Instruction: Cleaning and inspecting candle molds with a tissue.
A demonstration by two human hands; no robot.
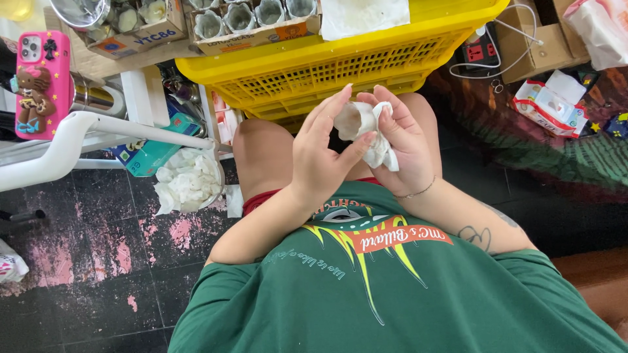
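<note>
- The person sits over their own knees in a green printed T-shirt (392, 287), both hands raised in front of a yellow slatted plastic crate (340, 72).
- The right hand (405, 147) cups a small white paper cone wrapped in thin white tissue (364, 124); its fingers curl round the far side, and a loose tail of the tissue hangs over the palm.
- The left hand (320, 157) stands edge-on beside it, palm turned toward the right hand, fingers long and close together, the thumb tip pressing against the lower side of the cone.
- So the cone sits between the two hands, above the gap between the knees, just short of the crate's near wall.
- Risk, as I judge it: the paper looks soft, so too firm a squeeze from thumb and fingers could crush or tear the cone's open mouth.
- Another risk: the hanging tail of tissue could slip loose, since only the curled right fingers seem to hold it.
- If dropped, the cone would likely fall between the knees to the dark, pink-stained floor (98, 261).
- Nearby: a round bowl heaped with crumpled white tissue (190, 180) on the floor to the left, cardboard boxes of similar white paper cones (255, 19) on top of the crate, and a pink phone case with a bear figure (40, 82) at far left.
</note>
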